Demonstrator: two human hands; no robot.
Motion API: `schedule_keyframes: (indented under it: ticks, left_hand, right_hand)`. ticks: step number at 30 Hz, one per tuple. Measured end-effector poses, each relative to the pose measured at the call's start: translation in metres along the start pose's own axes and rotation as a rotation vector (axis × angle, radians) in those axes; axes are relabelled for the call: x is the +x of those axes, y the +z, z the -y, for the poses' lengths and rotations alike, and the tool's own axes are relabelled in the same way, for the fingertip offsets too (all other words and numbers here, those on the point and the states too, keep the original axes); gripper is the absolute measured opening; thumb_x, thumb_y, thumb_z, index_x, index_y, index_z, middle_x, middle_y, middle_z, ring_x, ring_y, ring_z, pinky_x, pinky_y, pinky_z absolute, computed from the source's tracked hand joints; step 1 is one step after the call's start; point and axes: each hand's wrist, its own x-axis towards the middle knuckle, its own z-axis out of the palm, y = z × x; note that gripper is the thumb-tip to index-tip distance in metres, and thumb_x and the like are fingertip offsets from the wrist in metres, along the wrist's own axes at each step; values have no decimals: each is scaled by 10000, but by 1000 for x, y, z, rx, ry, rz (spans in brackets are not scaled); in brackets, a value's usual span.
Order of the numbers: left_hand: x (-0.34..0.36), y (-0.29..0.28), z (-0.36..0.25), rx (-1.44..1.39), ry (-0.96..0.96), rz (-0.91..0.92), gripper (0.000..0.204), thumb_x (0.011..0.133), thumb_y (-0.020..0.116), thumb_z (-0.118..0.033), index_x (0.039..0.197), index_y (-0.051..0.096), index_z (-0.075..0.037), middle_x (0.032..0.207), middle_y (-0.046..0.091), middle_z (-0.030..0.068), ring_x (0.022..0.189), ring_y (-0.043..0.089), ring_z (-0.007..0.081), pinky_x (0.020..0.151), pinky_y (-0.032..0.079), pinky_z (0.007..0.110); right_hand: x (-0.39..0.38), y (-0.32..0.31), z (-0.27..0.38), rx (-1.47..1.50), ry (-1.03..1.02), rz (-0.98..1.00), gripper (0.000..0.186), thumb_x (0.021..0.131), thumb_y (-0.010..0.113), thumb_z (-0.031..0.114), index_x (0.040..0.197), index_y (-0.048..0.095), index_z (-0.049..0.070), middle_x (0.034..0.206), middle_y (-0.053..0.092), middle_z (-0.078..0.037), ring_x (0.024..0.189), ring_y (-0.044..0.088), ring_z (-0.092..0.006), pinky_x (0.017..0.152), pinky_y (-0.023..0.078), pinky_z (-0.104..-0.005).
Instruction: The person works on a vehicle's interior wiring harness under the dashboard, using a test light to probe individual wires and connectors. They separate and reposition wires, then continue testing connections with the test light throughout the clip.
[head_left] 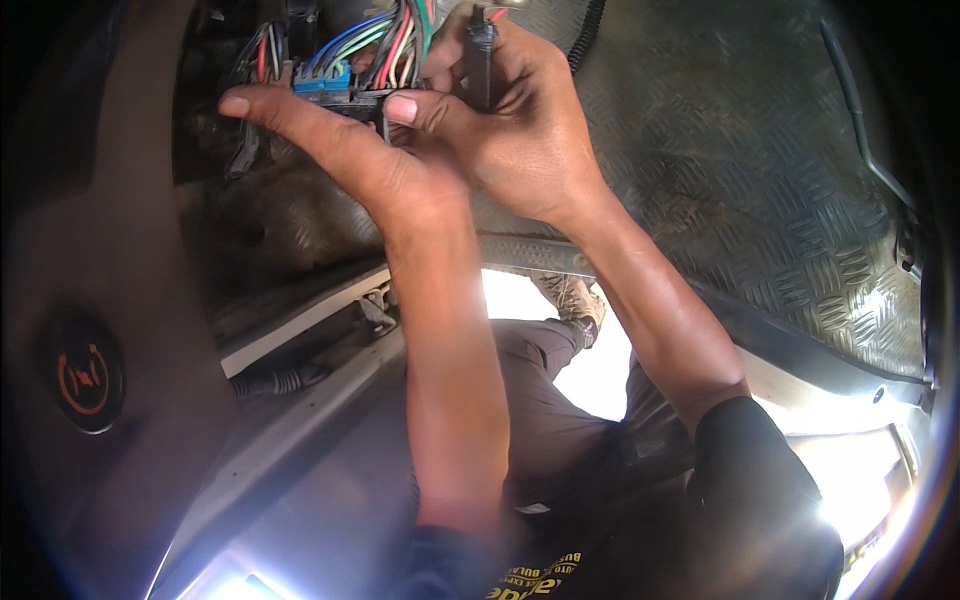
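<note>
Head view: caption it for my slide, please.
Left hand and right hand at a blue wire connector and multicoloured wires, metal tread plate at right.

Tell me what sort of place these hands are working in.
Probably a vehicle's interior, perhaps its cab: the colored wires, the blue connector and the tread-patterned metal panel suggest it.

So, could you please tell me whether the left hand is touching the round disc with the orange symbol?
Apart: the head view shows the left hand up by the wires, with dark panel visible between it and the disc.
</note>
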Motion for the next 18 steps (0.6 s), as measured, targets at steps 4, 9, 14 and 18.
schedule_keyframes:
  ticks: [4,9,14,18]
  left_hand:
    - [3,5,5,-68,-52,-72,935,955,279,-837,1539,326,-107,1367,505,62,1207,551,205,1054,504,347]
    - [4,9,4,-77,26,-113,894,982,206,-809,1467,439,-95,1342,583,94,1166,610,248,1040,524,407]
    - [6,13,7,-67,82,-95,838,997,210,-789,1431,449,-113,1313,578,72,1174,598,231,1051,513,396]
    - [4,14,5,-47,110,-69,838,992,242,-793,1427,442,-105,1330,549,56,1223,567,196,1061,494,362]
  right_hand:
    - [0,4,4,114,163,-104,163,952,730,8,1017,580,2,857,665,-30,778,645,-74,692,542,-235]
    - [1,-4,6,186,262,-82,210,965,714,18,1128,602,-49,934,717,-80,875,716,-126,781,618,-270]
    - [3,-10,0,143,158,-35,146,961,721,18,1035,603,-26,895,704,-53,841,709,-102,753,612,-253]
    - [7,-5,-1,82,148,-82,154,956,744,54,993,606,-4,836,681,-20,764,666,-69,696,570,-230]
